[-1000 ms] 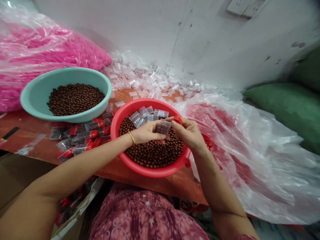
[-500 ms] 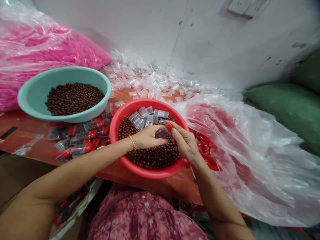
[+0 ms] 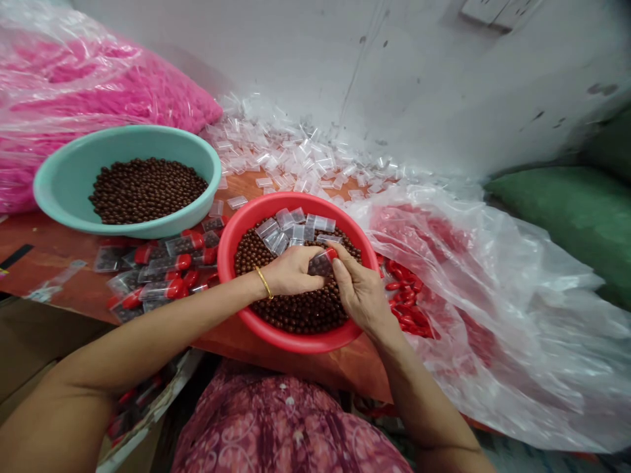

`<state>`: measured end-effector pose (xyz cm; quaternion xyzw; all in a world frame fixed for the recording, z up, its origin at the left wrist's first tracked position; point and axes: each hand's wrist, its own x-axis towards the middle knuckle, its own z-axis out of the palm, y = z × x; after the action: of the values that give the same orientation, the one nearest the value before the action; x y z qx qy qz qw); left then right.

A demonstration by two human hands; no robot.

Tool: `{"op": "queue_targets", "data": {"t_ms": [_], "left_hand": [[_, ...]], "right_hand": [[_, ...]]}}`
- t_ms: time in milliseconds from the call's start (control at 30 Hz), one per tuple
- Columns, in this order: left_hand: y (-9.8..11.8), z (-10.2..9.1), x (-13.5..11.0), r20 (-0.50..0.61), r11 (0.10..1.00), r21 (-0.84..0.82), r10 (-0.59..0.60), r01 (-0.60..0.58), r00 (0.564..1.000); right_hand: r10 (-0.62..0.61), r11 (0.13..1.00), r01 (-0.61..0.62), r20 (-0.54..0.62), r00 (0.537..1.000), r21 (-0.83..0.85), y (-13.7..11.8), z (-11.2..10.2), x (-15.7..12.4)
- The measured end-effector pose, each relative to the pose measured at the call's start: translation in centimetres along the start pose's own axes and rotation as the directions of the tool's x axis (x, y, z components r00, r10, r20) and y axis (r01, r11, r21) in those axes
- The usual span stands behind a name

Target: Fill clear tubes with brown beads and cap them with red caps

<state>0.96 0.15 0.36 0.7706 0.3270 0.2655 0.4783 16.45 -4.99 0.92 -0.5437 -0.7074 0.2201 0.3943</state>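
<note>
Over the red basin (image 3: 227,248), my left hand (image 3: 294,270) grips a small clear plastic box (image 3: 321,264) filled with dark brown balls. A red cap (image 3: 331,253) sits at the box's upper right end. My right hand (image 3: 359,284) is closed on that capped end, its thumb against the cap. Below the hands, brown balls (image 3: 296,314) fill much of the basin. Several clear, uncapped boxes (image 3: 290,230) lie on the balls at the back.
Left stands a teal basin (image 3: 59,203) of brown balls, with filled red-capped boxes (image 3: 162,269) before it. Clear boxes (image 3: 296,154) are heaped along the wall. Right lie red caps (image 3: 409,309) and a plastic bag (image 3: 517,315). A pink-filled bag (image 3: 123,85) is far left.
The red cap sits lower on the box, with less red showing. My right thumb has shifted slightly down along the cap. The view has moved slightly.
</note>
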Motion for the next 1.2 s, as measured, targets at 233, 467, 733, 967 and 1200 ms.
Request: {"op": "queue_targets", "data": {"t_ms": [233, 467, 733, 967, 1200], "left_hand": [[-0.2, 0.3, 0.0, -0.014, 0.999, -0.026, -0.046, 0.046, 0.999], [0.3, 0.5, 0.6, 0.162, 0.998, -0.057, 0.035, -0.026, 0.986], [0.5, 0.5, 0.3, 0.262, 0.940, 0.329, 0.000, -0.090, 0.965], [0.5, 1.0, -0.4, 0.297, 0.767, 0.630, -0.090, -0.124, 0.951], [1.2, 0.9, 0.1, 0.229, 0.684, 0.714, -0.023, -0.152, 0.973]], "right_hand": [[-0.055, 0.998, 0.056, 0.092, 0.994, -0.004, 0.7, -0.2, 0.1], [-0.131, 0.991, 0.121, -0.266, 0.955, -0.051, 2.3, -1.4, 0.7], [0.139, 0.822, -0.102, -0.024, 0.990, 0.560, 0.7, 2.4, 2.4], [-0.008, 0.948, -0.078, 0.268, 0.963, 0.310, 1.4, 2.6, 1.5], [-0.018, 0.945, 0.001, 0.050, 0.999, 0.326, 0.3, 2.6, 2.0]]}}
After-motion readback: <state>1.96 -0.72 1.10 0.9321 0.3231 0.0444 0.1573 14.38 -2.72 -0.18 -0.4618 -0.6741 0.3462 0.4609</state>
